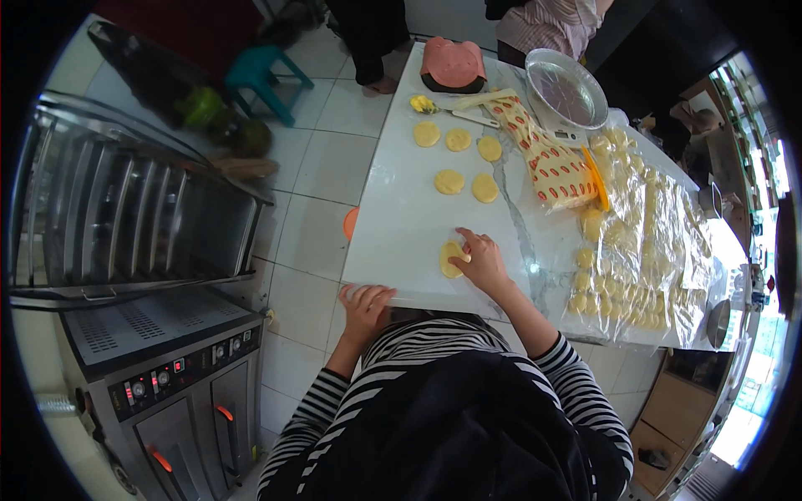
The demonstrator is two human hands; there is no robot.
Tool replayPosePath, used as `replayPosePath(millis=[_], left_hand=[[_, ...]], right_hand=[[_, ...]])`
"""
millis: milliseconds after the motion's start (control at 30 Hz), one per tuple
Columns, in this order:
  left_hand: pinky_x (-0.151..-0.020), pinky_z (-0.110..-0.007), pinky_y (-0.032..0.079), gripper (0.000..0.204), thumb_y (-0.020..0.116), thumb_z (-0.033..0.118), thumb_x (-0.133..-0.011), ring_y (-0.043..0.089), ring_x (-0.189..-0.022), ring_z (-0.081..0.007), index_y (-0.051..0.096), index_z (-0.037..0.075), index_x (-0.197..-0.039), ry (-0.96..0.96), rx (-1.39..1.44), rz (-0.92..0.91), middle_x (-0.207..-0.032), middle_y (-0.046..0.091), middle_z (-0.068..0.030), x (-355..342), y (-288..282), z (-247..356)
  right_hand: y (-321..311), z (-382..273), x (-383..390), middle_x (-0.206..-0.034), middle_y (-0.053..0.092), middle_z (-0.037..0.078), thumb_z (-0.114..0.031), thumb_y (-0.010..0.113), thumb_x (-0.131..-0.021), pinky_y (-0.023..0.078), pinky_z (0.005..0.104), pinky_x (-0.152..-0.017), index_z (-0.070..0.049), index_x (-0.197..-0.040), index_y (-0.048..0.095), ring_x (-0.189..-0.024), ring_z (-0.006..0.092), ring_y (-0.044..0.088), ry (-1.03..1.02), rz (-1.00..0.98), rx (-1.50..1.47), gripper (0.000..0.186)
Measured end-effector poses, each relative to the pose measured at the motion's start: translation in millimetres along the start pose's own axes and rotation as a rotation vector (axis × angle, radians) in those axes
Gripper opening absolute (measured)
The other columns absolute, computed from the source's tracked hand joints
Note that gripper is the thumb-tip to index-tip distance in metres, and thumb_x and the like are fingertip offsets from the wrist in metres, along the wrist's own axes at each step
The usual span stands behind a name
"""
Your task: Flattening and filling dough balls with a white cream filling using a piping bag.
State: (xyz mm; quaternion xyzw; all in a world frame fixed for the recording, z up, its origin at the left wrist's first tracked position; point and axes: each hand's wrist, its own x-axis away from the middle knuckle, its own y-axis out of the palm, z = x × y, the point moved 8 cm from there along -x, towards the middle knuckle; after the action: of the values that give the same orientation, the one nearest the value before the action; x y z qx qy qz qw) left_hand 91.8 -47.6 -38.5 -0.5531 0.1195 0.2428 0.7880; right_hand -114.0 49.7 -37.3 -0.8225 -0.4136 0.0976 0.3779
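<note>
My right hand (pixel 484 263) has its fingers curved around a flat oval round of pale yellow dough (pixel 448 259) on the white marble table (pixel 401 217). My left hand (pixel 366 307) rests at the near table edge, fingers apart and bent over it. Beyond my right hand lie several dough discs (pixel 449 182) in two rows. Farther back are a spatula with yellow paste (pixel 424 104) and a crumpled red-patterned wrapper (pixel 555 175). To the right, many dough pieces sit under clear plastic sheeting (pixel 639 250).
A foil tray (pixel 566 88) rests on a scale (pixel 566 136) near a pink item (pixel 451 65). People (pixel 547 25) stand beyond the table. At left are a metal rack (pixel 142 209), an oven cabinet (pixel 167 384) and a teal stool (pixel 267 79).
</note>
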Motion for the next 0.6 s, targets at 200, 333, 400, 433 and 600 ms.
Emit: replayPosePath(millis=[200,333,400,433,600], left_hand=[[-0.09,-0.043,0.025,0.027,0.059,0.011,-0.069,0.047,-0.092,-0.0195,0.057,0.012,-0.097,-0.273,-0.201,0.159,-0.093,0.055,-0.0015,15,-53,-44],[-0.09,-0.04,0.025,0.027,0.056,0.011,-0.073,0.044,-0.095,-0.0225,0.056,0.008,-0.1,-0.478,-0.275,0.385,-0.097,0.055,-0.0044,34,-77,-67],[-0.089,-0.039,0.025,0.027,0.054,0.011,-0.074,0.043,-0.096,-0.0226,0.056,0.007,-0.101,-0.538,-0.275,0.476,-0.098,0.054,-0.0042,40,-83,-73],[-0.089,-0.039,0.026,0.028,0.055,0.011,-0.075,0.043,-0.096,-0.0248,0.055,0.006,-0.103,-0.578,-0.274,0.522,-0.099,0.054,-0.0065,44,-88,-77],[-0.087,-0.039,0.029,0.029,0.056,0.011,-0.078,0.043,-0.097,-0.0273,0.053,0.003,-0.105,-0.643,-0.246,0.597,-0.102,0.055,-0.0097,47,-93,-93]], right_hand=[[9,-4,-5,-0.067,0.061,0.012,-0.006,0.064,-0.061,0.048,0.0357,-0.063,-0.005,-0.082,0.062,-0.066,0.0287,0.059,-0.125,-0.076,0.046,0.021],[-18,-30,-28,-0.068,0.063,0.012,-0.002,0.062,-0.064,0.049,0.0299,-0.059,-0.003,-0.084,0.059,-0.062,0.0206,0.062,-0.079,-0.281,-0.101,0.02],[-45,-51,-50,-0.071,0.063,0.012,-0.002,0.061,-0.068,0.048,0.0281,-0.06,-0.003,-0.092,0.056,-0.064,0.0183,0.063,-0.036,-0.146,-0.161,0.025],[-42,-57,-63,-0.071,0.063,0.012,-0.002,0.061,-0.068,0.048,0.0281,-0.06,-0.003,-0.092,0.056,-0.064,0.0183,0.063,-0.042,-0.151,-0.155,0.025],[-13,-72,-103,-0.11,0.054,0.019,-0.018,0.058,-0.078,0.031,0.0407,-0.097,-0.01,-0.129,0.03,-0.105,0.0303,0.05,-0.378,0.179,0.053,0.058]])
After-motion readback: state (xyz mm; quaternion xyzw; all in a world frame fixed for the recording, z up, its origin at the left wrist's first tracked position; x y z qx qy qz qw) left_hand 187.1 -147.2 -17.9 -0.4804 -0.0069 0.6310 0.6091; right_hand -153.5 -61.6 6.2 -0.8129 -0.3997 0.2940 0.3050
